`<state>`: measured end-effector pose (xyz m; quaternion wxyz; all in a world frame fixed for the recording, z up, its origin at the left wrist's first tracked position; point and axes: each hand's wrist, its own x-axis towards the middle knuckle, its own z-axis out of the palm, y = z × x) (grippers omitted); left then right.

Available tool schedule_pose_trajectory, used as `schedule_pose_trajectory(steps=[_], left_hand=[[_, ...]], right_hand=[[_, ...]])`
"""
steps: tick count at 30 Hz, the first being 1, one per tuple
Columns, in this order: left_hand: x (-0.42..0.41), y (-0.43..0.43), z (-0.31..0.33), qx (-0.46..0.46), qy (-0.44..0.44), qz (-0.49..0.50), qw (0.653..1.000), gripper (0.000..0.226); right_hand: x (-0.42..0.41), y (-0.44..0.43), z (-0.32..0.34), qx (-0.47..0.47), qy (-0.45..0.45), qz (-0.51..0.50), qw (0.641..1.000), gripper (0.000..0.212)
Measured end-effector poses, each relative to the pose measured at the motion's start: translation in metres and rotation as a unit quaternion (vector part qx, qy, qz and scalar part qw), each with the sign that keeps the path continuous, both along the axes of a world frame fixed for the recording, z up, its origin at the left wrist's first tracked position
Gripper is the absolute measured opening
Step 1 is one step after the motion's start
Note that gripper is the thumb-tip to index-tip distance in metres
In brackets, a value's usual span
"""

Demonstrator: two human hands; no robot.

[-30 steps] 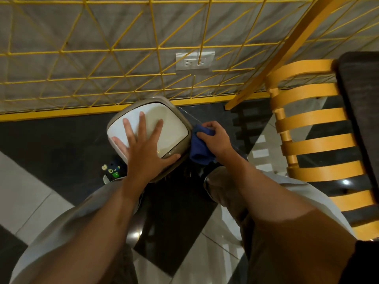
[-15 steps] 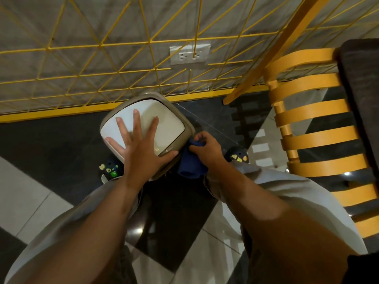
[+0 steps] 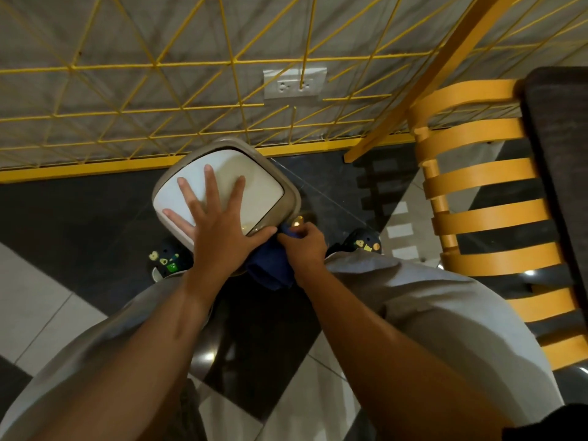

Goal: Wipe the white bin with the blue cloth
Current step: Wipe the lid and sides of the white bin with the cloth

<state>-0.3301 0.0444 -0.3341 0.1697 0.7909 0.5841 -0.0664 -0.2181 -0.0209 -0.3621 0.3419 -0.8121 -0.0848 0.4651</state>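
Note:
The white bin stands on the dark floor in front of me, seen from above, with a white lid inside a beige rim. My left hand lies flat on the lid with fingers spread. My right hand is closed on the blue cloth and presses it against the bin's near right side, just below the rim. Most of the bin's body is hidden under the lid and my hands.
A yellow wire grid with a wall socket stands right behind the bin. An orange slatted chair is at the right beside a dark table edge. My knees and dark shoes flank the bin.
My right hand has carried the blue cloth down and leftward along the bin's right side, toward its near corner. My left hand stays flat on the lid. My head has shifted slightly.

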Motion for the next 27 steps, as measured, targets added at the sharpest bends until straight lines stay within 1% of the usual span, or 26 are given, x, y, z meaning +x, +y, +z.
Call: schedule_pose_trajectory(steps=[2,5,7,9,12,16,20,25,27], left_hand=[[0.0,0.0,0.0,-0.002,-0.001,-0.002,1.0,0.097],[0.001,0.001,0.003,-0.011,0.007,-0.004,1.0,0.096],[0.002,0.002,0.004,-0.014,0.006,-0.005,1.0,0.096],[0.002,0.002,0.004,-0.015,0.007,-0.005,1.0,0.096],[0.003,0.0,0.004,-0.009,0.007,0.0,1.0,0.096],[0.004,0.0,0.004,-0.008,0.01,-0.002,1.0,0.097],[0.003,0.002,0.004,-0.009,0.021,-0.007,1.0,0.096],[0.003,0.001,0.003,-0.005,0.008,-0.014,1.0,0.093],[0.002,0.001,0.002,-0.001,0.007,-0.016,1.0,0.092]], right_hand=[[0.001,0.0,0.002,-0.004,-0.009,0.022,1.0,0.027],[0.014,0.008,0.007,0.008,-0.059,0.054,0.997,0.021],[0.024,0.016,0.01,0.016,-0.073,0.046,0.996,0.025],[0.029,0.022,0.012,0.022,-0.073,0.031,0.997,0.029],[0.018,0.018,0.008,0.003,-0.067,0.017,0.998,0.021],[-0.008,0.0,0.001,0.0,-0.031,0.017,0.999,0.019],[0.0,0.008,0.003,0.014,-0.056,0.049,0.997,0.032],[0.036,0.033,0.01,0.002,-0.099,0.066,0.993,0.028],[0.05,0.046,0.013,0.002,-0.117,0.09,0.989,0.023]])
